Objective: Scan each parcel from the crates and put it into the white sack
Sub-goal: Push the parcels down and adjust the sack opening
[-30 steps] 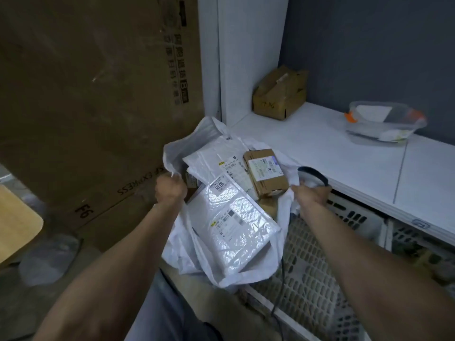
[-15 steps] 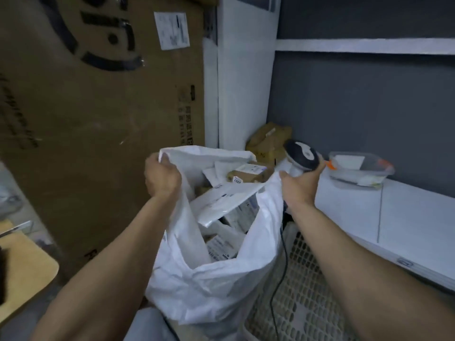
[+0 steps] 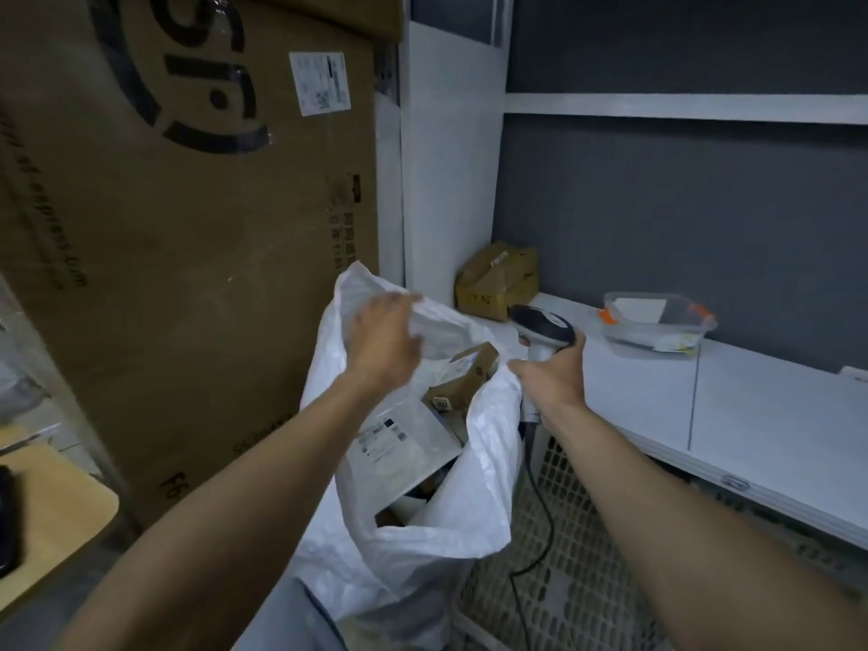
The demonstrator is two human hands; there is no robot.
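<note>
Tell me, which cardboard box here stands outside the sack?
The crumpled box in the shelf's back corner. The other small boxes lie inside the white sack among flat parcels.

Both bare forearms reach forward and slightly inward from the lower corners, elbows out of view. Left hand (image 3: 383,343) is raised, back toward the camera, fingers (image 3: 407,300) loosely extended and motion-blurred; whether they grip anything cannot be told. Right hand (image 3: 554,373) is lower, fingers curled closed around a handle, thumb pointing left.
</note>
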